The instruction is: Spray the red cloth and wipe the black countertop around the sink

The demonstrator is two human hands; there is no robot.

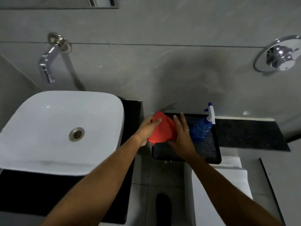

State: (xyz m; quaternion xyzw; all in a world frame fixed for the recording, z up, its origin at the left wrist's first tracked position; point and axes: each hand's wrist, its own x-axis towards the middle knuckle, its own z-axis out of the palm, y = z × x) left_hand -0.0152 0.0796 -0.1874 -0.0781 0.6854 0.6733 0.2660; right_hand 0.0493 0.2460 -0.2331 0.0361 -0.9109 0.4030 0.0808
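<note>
A red cloth (pixel 162 129) lies at the left end of a black tray (pixel 210 152), right of the white sink (pixel 61 128). My left hand (pixel 148 128) grips the cloth's left side, thumb on top. My right hand (pixel 181 136) rests on its right side, fingers spread flat over it. A blue spray bottle (pixel 202 128) with a white trigger head stands in the tray just right of my right hand. The black countertop (pixel 130 111) shows as a strip along the sink's right side and in front of it.
A chrome tap (pixel 47 64) juts from the grey wall above the sink. A round chrome fitting (pixel 278 54) sits on the wall at right. A dark stone ledge (pixel 249 132) runs right of the tray. A white object (pixel 228 185) is below the tray.
</note>
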